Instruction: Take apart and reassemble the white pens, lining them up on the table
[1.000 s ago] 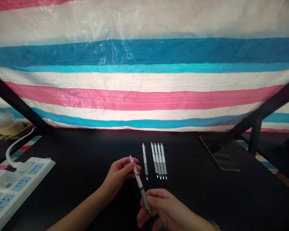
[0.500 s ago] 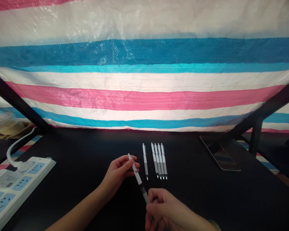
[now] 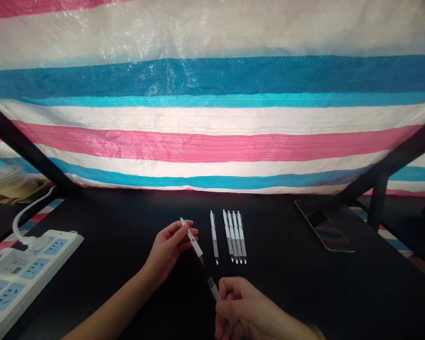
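Between my hands is a pen in two parts. My left hand (image 3: 172, 245) pinches the white upper barrel (image 3: 194, 243) with its clip. My right hand (image 3: 242, 307), lower and to the right, holds the grey grip section (image 3: 214, 289). A thin dark refill (image 3: 204, 269) shows across the gap between the parts. Beyond my right hand, a white and grey pen (image 3: 214, 238) lies alone on the black table (image 3: 269, 222). Just right of it, several matching pens (image 3: 234, 236) lie side by side, tips towards me.
At the left stands a white power strip (image 3: 31, 269) with a plug and cable. A plastic cup (image 3: 10, 179) is behind it. A dark phone (image 3: 324, 226) lies at the right. Black frame bars slant down on both sides before a striped sheet (image 3: 212, 146).
My left hand has moved up and left with the upper barrel, away from the grip section. The gap between the two parts has widened, and my right hand has hardly moved.
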Motion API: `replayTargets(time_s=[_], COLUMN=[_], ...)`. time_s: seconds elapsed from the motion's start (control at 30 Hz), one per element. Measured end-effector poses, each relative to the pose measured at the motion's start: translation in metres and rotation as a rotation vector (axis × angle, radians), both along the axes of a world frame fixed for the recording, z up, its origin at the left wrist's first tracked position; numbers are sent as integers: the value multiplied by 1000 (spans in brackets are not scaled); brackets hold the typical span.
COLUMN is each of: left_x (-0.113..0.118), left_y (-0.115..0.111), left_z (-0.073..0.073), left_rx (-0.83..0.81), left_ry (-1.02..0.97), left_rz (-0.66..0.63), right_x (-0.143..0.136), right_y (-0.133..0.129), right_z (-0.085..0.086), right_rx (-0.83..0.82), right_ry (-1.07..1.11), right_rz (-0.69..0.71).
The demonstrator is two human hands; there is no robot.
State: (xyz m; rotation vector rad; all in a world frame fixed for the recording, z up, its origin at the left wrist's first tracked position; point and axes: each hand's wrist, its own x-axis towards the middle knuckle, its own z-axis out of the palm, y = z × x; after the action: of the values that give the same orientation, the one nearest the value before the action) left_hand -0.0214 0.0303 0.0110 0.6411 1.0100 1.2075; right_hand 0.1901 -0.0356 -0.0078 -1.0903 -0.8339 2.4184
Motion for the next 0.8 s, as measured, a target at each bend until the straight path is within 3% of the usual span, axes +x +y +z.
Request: replayTargets(time_s=[0.53,0.8], left_x=[-4,13], left_y=[5,-13], left_z=[-1,0], left_rx=[-60,-44], left_ry=[-31,9], left_rz=[84,-82], right_x=[-1,0], right_y=[0,1], right_z=[4,0], right_rx=[-14,31], right_ry=[6,19], right_rz=[-20,-5])
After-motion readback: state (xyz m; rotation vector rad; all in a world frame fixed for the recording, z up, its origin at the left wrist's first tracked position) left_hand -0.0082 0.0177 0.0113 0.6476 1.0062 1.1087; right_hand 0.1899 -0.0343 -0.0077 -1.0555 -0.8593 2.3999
